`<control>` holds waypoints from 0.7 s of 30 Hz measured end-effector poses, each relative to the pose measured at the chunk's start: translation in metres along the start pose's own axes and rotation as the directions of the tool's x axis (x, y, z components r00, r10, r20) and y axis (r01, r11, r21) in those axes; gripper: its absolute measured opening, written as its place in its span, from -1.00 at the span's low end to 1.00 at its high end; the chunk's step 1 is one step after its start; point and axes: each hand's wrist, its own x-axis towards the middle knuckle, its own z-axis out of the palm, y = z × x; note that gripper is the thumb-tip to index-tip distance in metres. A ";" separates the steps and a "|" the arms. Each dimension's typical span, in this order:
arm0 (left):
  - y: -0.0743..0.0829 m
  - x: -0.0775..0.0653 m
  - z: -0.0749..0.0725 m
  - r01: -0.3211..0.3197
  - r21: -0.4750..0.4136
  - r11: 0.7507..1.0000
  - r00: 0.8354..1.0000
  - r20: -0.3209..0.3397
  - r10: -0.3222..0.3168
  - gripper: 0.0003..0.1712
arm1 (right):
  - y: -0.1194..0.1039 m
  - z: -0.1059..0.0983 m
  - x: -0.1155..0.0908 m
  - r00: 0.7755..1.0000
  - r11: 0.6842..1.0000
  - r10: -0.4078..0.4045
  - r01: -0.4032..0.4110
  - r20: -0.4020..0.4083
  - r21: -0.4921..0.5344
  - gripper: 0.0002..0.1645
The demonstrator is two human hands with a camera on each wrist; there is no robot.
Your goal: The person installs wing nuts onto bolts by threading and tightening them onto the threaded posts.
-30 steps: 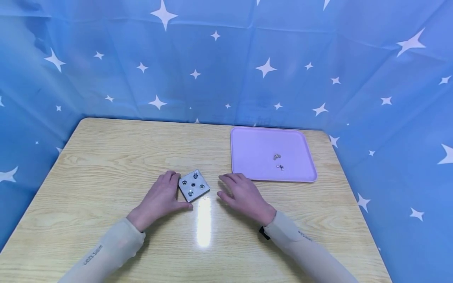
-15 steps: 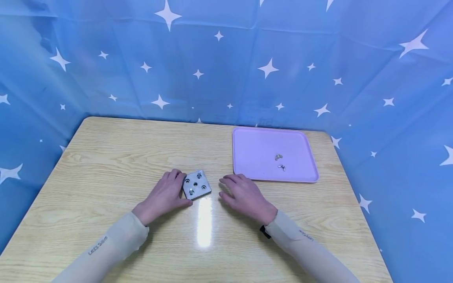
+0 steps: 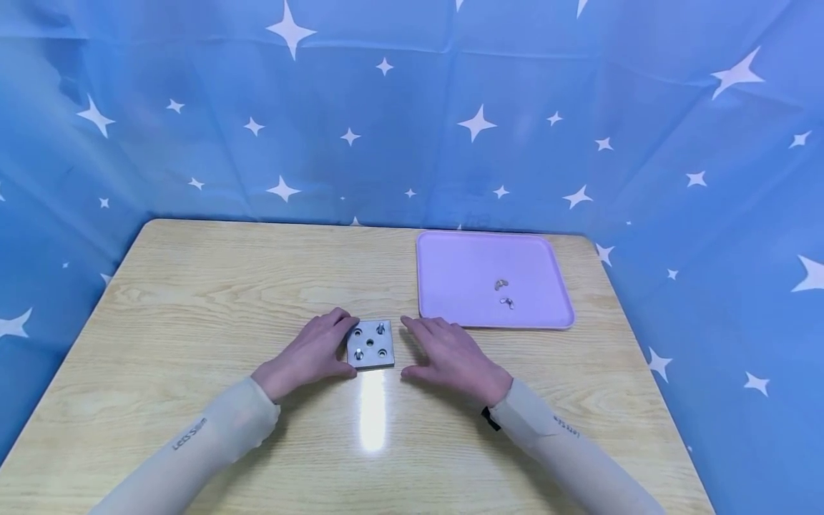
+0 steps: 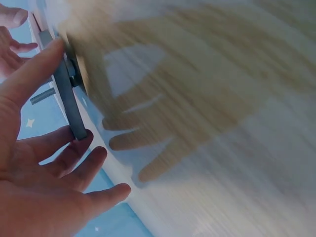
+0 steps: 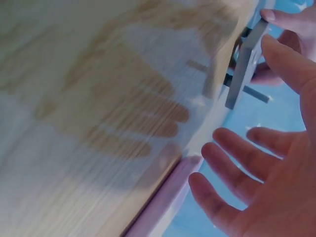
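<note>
A square metal plate (image 3: 372,363) with several holes lies before me, two bolts (image 3: 380,329) standing up through it. My left hand (image 3: 312,355) holds it along its left side, thumb at the near corner and fingers at the far one. In the left wrist view, the plate (image 4: 72,106) shows edge-on, with bolt heads (image 4: 74,79) beneath and a threaded bolt end (image 4: 42,96) above. My right hand (image 3: 450,357) is just right of the plate, fingers relaxed and spread, holding nothing. The right wrist view shows the plate (image 5: 242,69) beyond its thumb.
A purple tray (image 3: 450,272) sits at the back right of the wooden table (image 3: 244,272), close beyond my right hand. Two small wing nuts (image 3: 507,302) lie in it. A blue star-patterned cloth (image 3: 412,129) hangs behind the table.
My left hand has turned the plate until its edges run nearly square to the table, shifting it right towards my right hand. The right hand has hardly moved.
</note>
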 end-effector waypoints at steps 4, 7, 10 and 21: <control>0.004 0.002 0.003 -0.020 -0.006 1.000 1.000 0.012 0.020 0.07 | 0.000 0.000 0.002 1.000 1.000 0.014 -0.014 0.015 -0.011 0.18; 0.008 0.004 0.004 -0.038 0.004 0.999 0.999 0.016 0.038 0.08 | -0.002 0.000 0.004 0.999 1.000 0.018 -0.018 0.037 -0.016 0.22; 0.011 0.006 0.006 -0.051 0.016 0.999 0.998 0.024 0.050 0.07 | -0.004 0.001 0.005 0.999 0.999 0.008 -0.006 0.043 -0.042 0.23; 0.016 0.008 0.008 -0.060 -0.005 0.998 0.997 0.043 0.060 0.07 | -0.002 0.002 0.006 1.000 0.995 -0.013 0.015 0.027 -0.098 0.10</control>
